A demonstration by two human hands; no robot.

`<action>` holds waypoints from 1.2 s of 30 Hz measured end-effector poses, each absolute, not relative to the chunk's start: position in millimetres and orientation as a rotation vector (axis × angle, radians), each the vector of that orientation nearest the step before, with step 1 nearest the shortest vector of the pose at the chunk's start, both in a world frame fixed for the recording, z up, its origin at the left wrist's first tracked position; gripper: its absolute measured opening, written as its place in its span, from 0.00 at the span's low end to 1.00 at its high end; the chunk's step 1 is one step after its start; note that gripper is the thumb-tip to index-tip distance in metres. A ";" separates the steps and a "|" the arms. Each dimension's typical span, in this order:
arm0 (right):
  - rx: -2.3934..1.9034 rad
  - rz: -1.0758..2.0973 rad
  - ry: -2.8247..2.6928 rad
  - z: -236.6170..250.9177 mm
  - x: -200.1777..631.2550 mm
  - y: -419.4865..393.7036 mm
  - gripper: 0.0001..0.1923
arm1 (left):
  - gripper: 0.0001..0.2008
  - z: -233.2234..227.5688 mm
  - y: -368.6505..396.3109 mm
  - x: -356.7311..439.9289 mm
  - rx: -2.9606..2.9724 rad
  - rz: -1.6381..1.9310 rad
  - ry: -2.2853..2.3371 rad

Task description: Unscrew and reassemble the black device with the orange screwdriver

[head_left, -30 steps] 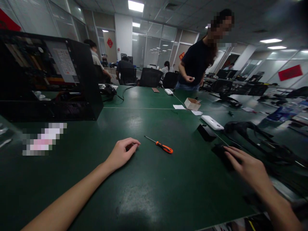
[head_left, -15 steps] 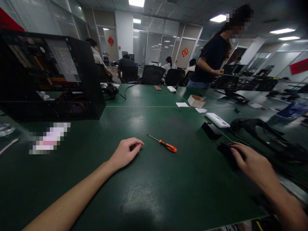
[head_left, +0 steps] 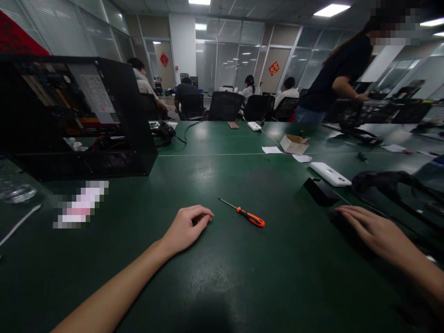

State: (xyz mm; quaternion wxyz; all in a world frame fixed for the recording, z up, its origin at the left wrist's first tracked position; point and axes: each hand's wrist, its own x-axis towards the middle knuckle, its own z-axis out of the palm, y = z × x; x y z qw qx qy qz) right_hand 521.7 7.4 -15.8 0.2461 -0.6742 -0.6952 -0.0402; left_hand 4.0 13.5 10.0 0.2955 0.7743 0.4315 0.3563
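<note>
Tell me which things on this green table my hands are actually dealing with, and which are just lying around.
In hand or nearest:
- left hand, curled, resting on the table
- orange-handled screwdriver, just beside it, untouched
- right hand, flat on a dark object

Lying about:
- open computer case
- white device
- small black box
- cardboard box
- black straps

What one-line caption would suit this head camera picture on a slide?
Left hand rests curled on the green table beside an orange-handled screwdriver; right hand lies flat on a black object.
</note>
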 end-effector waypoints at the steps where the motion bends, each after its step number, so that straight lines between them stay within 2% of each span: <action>1: -1.855 -0.066 -1.923 -17.1 523.8 7.4 0.18 | 0.09 10.0 13.2 4.1 2.060 0.948 1.145; 3: -1.890 0.062 -1.981 -19.0 528.4 7.4 0.20 | 0.09 10.3 12.6 4.2 2.057 0.952 1.142; 11: -2.055 0.202 -1.921 -13.5 527.6 11.1 0.21 | 0.09 9.2 10.8 4.0 2.069 0.957 1.117; 20: -2.408 -0.008 -1.873 -9.4 532.0 31.6 0.26 | 0.09 5.4 10.6 4.2 2.111 0.955 1.123; 24: -2.308 -0.189 -1.897 14.7 507.4 52.4 0.28 | 0.09 5.3 9.8 3.5 2.094 0.950 1.122; 27: -2.259 -0.193 -1.940 27.5 480.5 76.2 0.30 | 0.09 6.0 9.9 3.2 2.096 0.955 1.124; 33: -2.323 -0.157 -1.931 25.9 451.7 110.6 0.07 | 0.09 7.7 11.0 3.5 2.111 0.948 1.120; 36: -2.225 -0.124 -1.994 32.9 429.3 105.7 0.05 | 0.10 7.0 11.1 3.8 2.121 0.952 1.135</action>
